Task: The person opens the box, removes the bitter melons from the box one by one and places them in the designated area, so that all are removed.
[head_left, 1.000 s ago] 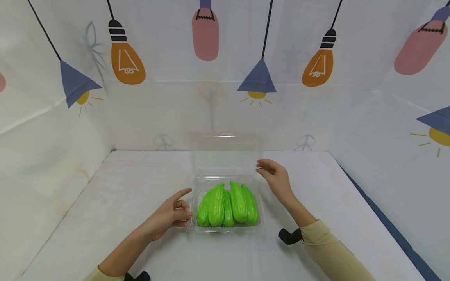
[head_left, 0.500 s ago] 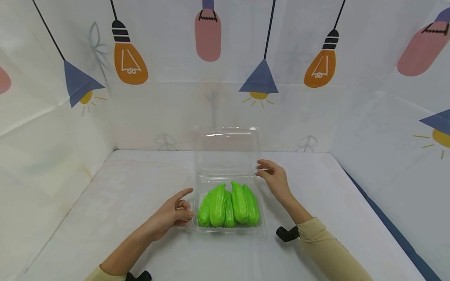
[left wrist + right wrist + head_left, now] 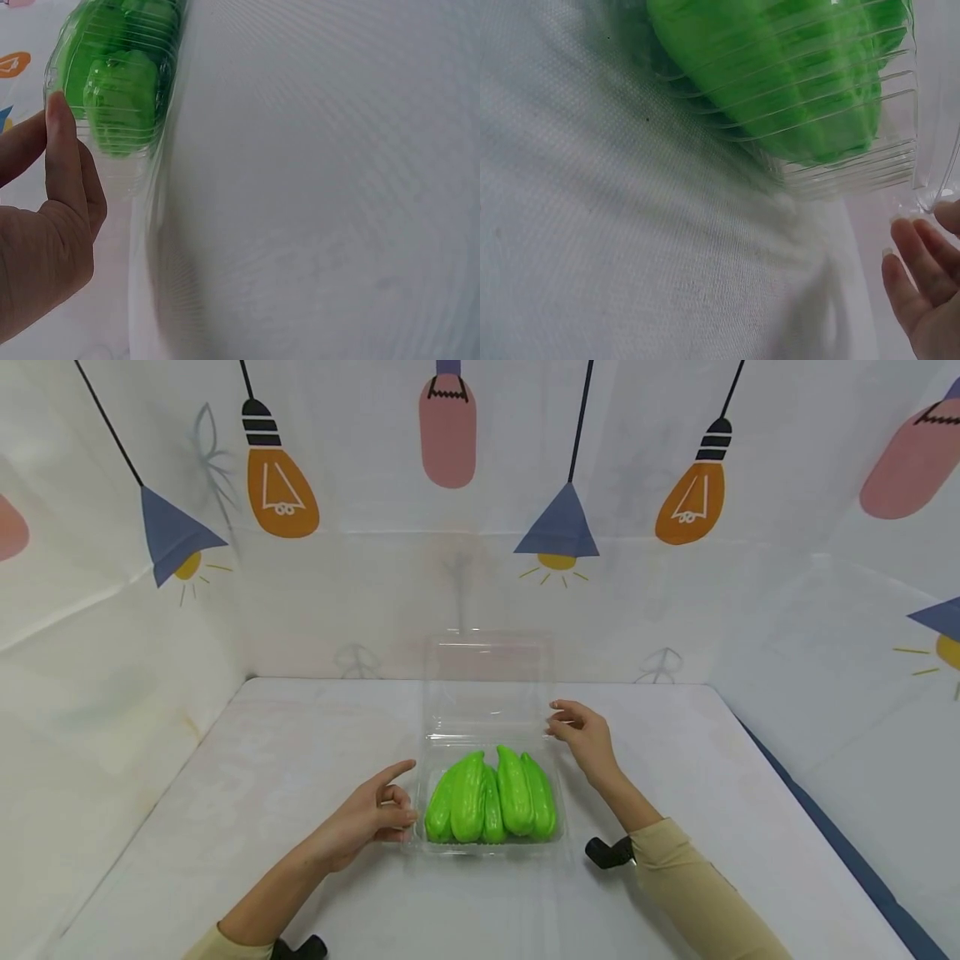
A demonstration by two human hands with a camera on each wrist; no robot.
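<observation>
In the head view a clear plastic clamshell box (image 3: 495,849) lies mid-table, its lid (image 3: 487,685) standing raised at the back. Several glossy, ridged green vegetables, pepper-like in shape, fill the base side by side; one vegetable (image 3: 468,797) sits left of centre. My left hand (image 3: 367,818) pinches the base's left rim between thumb and fingers, the index finger stretched forward. At the lid's lower right edge, near the hinge, my right hand (image 3: 588,739) pinches the plastic with thumb and fingertips. In the right wrist view the right hand (image 3: 930,285) is partly cut off.
A white cloth-covered table (image 3: 300,727) reaches back to a white wall sheet (image 3: 360,577) printed with lamps and bulbs. A black wrist mount (image 3: 607,853) juts from the right sleeve. A dark blue strip (image 3: 832,843) runs along the right edge.
The lid has shifted slightly and looks narrower and more leaned back than a second ago. Both hands stay nearly in place, and the whole head view has drifted a little.
</observation>
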